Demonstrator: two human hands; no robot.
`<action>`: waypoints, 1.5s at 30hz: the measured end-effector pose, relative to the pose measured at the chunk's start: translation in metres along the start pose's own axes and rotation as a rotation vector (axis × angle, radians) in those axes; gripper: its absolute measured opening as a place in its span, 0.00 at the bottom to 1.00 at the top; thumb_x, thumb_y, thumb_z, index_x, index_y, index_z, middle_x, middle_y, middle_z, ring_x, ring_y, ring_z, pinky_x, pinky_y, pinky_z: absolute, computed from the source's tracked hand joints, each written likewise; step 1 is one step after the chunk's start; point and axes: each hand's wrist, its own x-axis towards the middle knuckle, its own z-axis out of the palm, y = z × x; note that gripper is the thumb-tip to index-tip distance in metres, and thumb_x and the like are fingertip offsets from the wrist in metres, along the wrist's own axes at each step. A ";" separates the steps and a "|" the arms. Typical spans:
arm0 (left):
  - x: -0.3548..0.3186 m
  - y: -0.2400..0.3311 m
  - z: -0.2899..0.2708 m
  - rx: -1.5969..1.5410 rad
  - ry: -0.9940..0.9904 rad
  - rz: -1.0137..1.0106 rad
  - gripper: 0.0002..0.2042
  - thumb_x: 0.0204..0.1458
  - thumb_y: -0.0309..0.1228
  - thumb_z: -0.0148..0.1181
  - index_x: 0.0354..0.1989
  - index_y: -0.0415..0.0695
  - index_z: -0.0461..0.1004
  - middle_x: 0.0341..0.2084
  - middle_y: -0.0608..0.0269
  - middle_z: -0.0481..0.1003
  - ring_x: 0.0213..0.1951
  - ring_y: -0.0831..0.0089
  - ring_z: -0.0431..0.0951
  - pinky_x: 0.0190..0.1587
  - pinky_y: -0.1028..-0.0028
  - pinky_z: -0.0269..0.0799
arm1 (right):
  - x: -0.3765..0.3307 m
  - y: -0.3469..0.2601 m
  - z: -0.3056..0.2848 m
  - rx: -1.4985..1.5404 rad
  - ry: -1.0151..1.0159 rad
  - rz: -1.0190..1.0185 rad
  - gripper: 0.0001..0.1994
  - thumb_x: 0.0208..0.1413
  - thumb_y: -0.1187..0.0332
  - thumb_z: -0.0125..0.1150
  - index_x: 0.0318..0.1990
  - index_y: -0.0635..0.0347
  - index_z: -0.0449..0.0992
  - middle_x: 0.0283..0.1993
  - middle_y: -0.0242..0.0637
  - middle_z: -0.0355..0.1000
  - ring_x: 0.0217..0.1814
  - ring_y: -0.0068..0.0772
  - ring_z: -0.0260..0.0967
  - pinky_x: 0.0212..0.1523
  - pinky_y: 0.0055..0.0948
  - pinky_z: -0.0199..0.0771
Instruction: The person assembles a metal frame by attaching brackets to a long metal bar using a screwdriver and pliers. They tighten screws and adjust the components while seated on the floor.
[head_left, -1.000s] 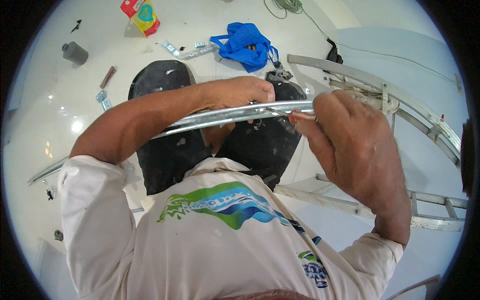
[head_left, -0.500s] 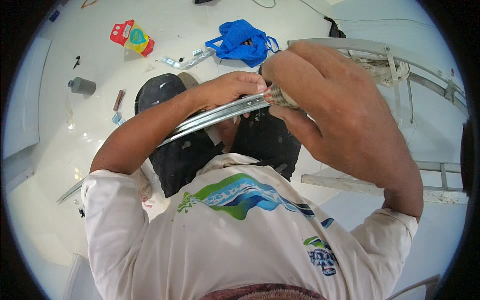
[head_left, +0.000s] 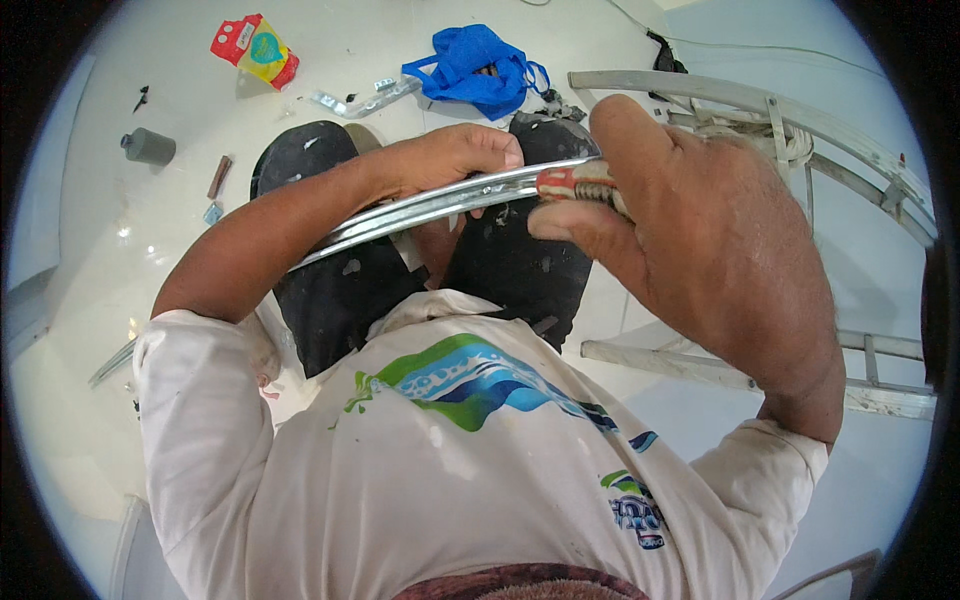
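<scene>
A long silvery metal channel strip runs across in front of my chest, from lower left up to the right. My left hand is wrapped around it near its middle. My right hand is close to the camera and grips a tool with a red and cream handle, whose tip meets the strip's right end. The tool's working end is hidden by my fingers. Below the strip I see my dark trousers and white shirt.
On the white floor lie a blue bag, a red and yellow carton, a grey cylinder, short metal offcuts and a small brown piece. A paint-spattered ladder stands at the right.
My right hand has risen closer to the camera and now shows the red-handled tool against the strip's end. My left hand keeps its hold on the strip. The view shifted slightly.
</scene>
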 end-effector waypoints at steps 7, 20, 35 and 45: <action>0.007 -0.007 0.000 -0.020 -0.024 -0.004 0.12 0.71 0.40 0.61 0.45 0.43 0.80 0.30 0.67 0.82 0.26 0.81 0.82 0.29 0.78 0.82 | -0.007 0.013 0.010 -0.026 0.187 -0.479 0.14 0.56 0.69 0.72 0.45 0.61 0.75 0.43 0.43 0.72 0.40 0.48 0.76 0.41 0.45 0.78; 0.001 0.001 -0.008 -0.016 -0.079 -0.120 0.15 0.69 0.40 0.65 0.53 0.40 0.82 0.40 0.67 0.84 0.39 0.82 0.82 0.43 0.78 0.78 | -0.013 0.011 0.008 -0.026 0.312 -0.262 0.13 0.53 0.72 0.75 0.45 0.59 0.80 0.42 0.42 0.80 0.40 0.39 0.82 0.35 0.38 0.82; -0.003 -0.001 -0.015 -0.064 -0.122 -0.138 0.16 0.69 0.40 0.65 0.55 0.40 0.82 0.38 0.67 0.84 0.31 0.87 0.79 0.29 0.86 0.73 | -0.005 0.008 0.025 0.016 0.340 -0.263 0.13 0.52 0.74 0.76 0.45 0.58 0.82 0.43 0.41 0.82 0.41 0.38 0.83 0.36 0.38 0.84; -0.014 0.009 -0.009 -0.158 -0.112 -0.167 0.20 0.69 0.39 0.64 0.60 0.35 0.78 0.40 0.55 0.85 0.36 0.73 0.88 0.38 0.73 0.90 | -0.006 0.003 0.024 0.000 0.337 -0.242 0.13 0.53 0.74 0.76 0.45 0.58 0.82 0.43 0.42 0.82 0.43 0.39 0.84 0.38 0.38 0.85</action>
